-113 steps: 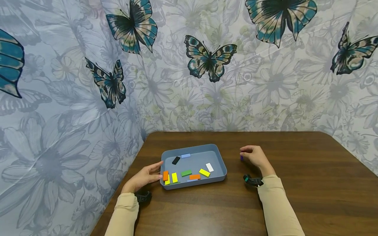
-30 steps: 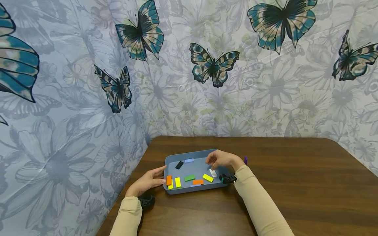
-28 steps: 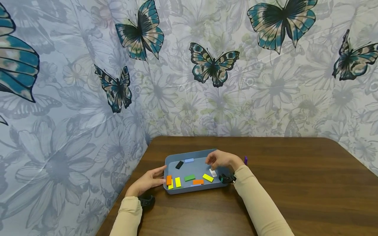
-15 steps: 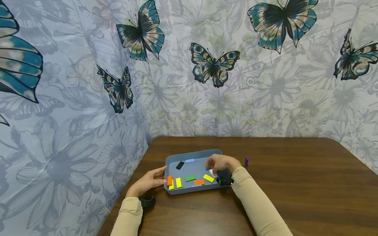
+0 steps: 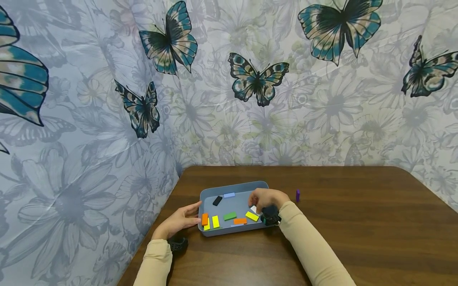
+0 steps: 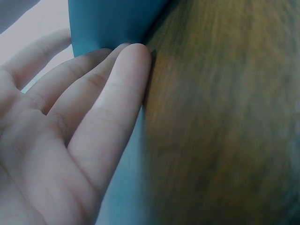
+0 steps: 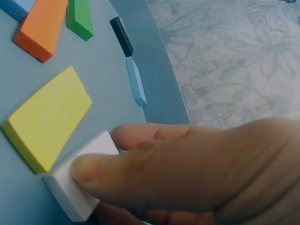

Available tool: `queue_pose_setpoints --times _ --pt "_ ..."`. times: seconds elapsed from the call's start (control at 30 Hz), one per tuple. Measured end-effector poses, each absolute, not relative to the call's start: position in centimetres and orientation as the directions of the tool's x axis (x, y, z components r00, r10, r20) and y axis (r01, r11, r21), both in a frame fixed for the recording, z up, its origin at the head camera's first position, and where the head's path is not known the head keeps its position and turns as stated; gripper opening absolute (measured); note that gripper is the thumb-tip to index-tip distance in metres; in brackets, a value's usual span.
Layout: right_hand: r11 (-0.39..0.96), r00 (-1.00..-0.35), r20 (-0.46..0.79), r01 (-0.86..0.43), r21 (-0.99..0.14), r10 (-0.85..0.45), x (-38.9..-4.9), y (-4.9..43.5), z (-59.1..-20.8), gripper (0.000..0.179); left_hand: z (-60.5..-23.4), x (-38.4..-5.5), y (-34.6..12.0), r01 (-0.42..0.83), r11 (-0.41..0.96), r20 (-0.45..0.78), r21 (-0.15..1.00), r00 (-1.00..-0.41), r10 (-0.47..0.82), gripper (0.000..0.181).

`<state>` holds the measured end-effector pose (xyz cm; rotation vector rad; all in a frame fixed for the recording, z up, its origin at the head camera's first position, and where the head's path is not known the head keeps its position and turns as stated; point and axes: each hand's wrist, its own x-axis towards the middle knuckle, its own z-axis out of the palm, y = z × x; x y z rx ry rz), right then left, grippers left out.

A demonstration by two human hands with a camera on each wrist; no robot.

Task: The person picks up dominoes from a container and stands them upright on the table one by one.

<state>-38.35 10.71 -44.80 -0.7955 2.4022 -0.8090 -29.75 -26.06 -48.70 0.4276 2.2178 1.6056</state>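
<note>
Block in white (image 7: 66, 186), long axis aslant, beside yellow block (image 7: 50, 115)

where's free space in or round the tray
Bare table: right of the purple block, and between the sleeves, nearer than the tray. Inside: between the black block and green block. Crowded: the tray's block-lined near edge, and its right end, under the right hand.

Inspection finding: your three views show you no legible text, label, brand, number or sign anywhere.
</note>
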Motion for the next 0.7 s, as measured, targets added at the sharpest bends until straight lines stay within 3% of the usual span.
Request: queue_pose_setpoints --times 0.7 --pt "0.717 -0.755 -0.309 -0.291 -0.633 -0.579 -38.11 10.06 -44.85 0.018 -48.6 -29.9 -26.16 0.032 0.309 -0.115 0.95 -0.888 0.446 0.081"
